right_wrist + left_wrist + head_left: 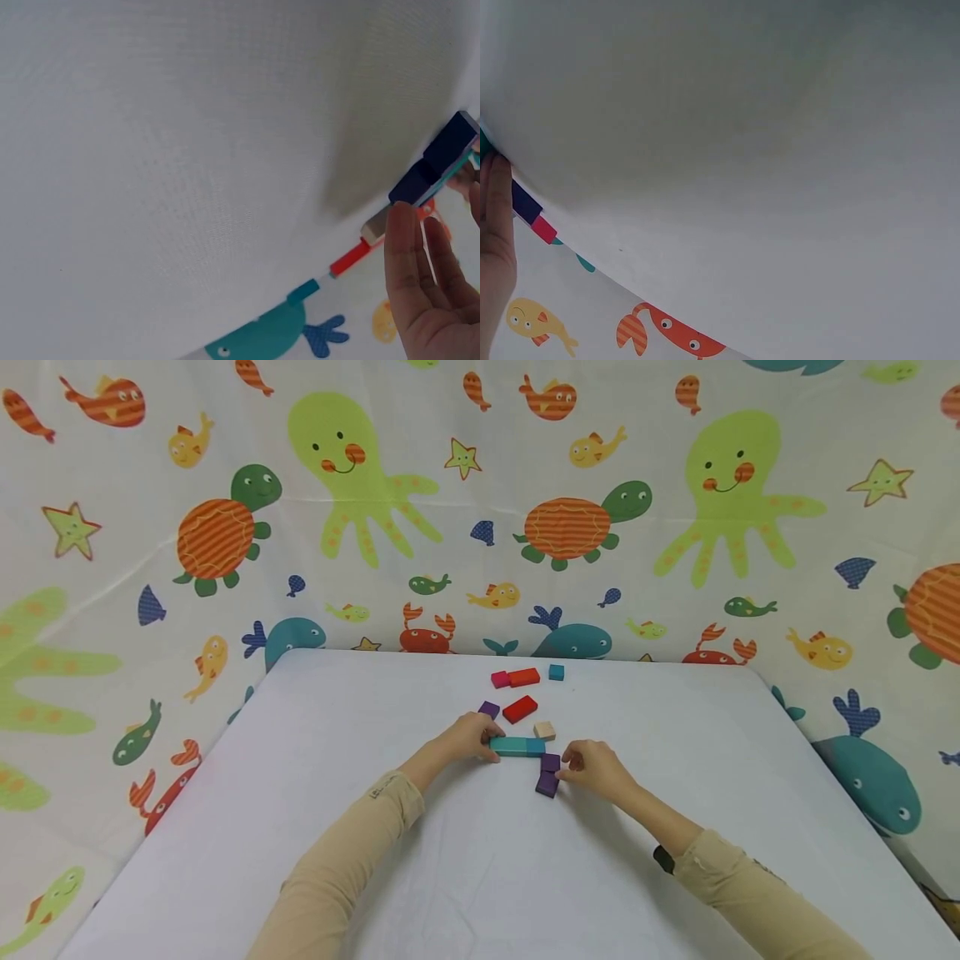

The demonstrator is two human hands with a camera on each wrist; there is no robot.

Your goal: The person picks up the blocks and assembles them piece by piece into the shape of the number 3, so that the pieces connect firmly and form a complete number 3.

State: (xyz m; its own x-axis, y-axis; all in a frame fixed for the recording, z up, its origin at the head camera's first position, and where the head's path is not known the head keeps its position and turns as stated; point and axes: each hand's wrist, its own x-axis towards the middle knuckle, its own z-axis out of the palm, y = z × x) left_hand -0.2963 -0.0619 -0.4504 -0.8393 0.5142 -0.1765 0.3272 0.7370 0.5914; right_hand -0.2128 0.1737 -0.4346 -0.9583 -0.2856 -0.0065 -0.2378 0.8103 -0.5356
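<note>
Left grip (468,737) first: thumb and finger are pinched round one end of a long teal block (510,747), which points away at three o'clock. Across at three o'clock, the right grip (597,770) has its fingers loosely extended and apart, clamped on nothing, the tips right beside two dark purple blocks. (Whether the thumb brushes them, I can't tell.) Those two meet end to end, the upper purple block (551,762) at twelve o'clock and the lower purple block (547,785), a touch tilted, at six.

Out we go! A blue block (536,747) caps the teal one at three o'clock, a plain wooden block (544,731) just beside it at one. Ten o'clock from there lies a red block (521,709); another purple block (489,709) peeks past the left fingers at one o'clock. Farther, towards twelve, a pink block (500,680) touches a second red block (524,677), with a small teal cube (557,672) near it at three, all on the white table (480,877).
</note>
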